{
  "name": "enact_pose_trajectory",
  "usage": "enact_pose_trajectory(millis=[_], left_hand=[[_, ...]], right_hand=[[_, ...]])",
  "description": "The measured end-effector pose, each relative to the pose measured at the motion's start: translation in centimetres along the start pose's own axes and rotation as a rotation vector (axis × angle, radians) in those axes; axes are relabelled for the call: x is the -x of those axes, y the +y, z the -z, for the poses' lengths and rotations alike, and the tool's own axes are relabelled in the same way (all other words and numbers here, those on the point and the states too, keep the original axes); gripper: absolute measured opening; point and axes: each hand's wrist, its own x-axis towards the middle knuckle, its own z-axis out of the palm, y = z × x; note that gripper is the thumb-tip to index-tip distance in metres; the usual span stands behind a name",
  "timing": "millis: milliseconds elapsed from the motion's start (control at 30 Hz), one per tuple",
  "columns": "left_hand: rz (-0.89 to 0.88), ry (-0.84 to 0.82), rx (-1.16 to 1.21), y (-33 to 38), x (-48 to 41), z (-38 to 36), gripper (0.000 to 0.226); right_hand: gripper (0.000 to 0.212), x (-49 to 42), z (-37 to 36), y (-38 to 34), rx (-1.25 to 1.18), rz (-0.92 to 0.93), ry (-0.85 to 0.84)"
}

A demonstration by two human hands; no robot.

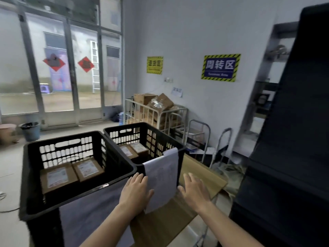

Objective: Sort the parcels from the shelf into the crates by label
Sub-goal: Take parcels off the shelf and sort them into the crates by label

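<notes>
**Both hands released at the near rims of the crates**

Head view. Looks down on two black slatted crates standing side by side and touching: the left crate point(71, 199) nearer, the right crate point(124, 134) set further back.

Finds a first parcel point(57, 177) and a second parcel point(88, 168), brown with white labels, lying flat side by side on the floor of the left crate. Finds a third parcel point(127, 151) and a fourth parcel point(139, 147) lying the same way in the right crate.

Shows a pale paper sheet point(163, 172) draped over the near rim of the right crate and hanging down its outer wall. Shows a second sheet point(85, 216) hanging down the front of the left crate.

Puts the left hand point(136, 189) flat on the left edge of the paper sheet, released, fingers straight and grasping nothing, fingertips at the rim where the crates meet. Puts the right hand point(194, 188) just right of that sheet, fingers spread and straight, also released, over a brown cardboard sheet point(210, 175). Cannot tell whether it touches the cardboard.

Takes in a dark unit point(293, 139) filling the right edge, blurred. Takes in, behind the crates, a wire cart point(178, 111) piled with cardboard boxes against the white wall, below a yellow sign point(154, 65) and a blue sign point(220, 67). Takes in glass doors point(71, 68) on the left.
</notes>
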Motion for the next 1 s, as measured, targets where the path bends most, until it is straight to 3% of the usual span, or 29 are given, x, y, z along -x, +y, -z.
enact_pose_trajectory(millis=[433, 1000], left_hand=[[-0.292, -0.033, 0.003, 17.7, -2.5, -2.7, 0.053], [-0.486, -0.051, 0.017, 45.7, -3.0, -7.7, 0.049]], right_hand=[[0.056, 6.6, 6.0, 17.3, 0.025, -0.237, 0.079], [0.059, 17.1, 14.0, 42.9, 0.056, -0.439, 0.164]])
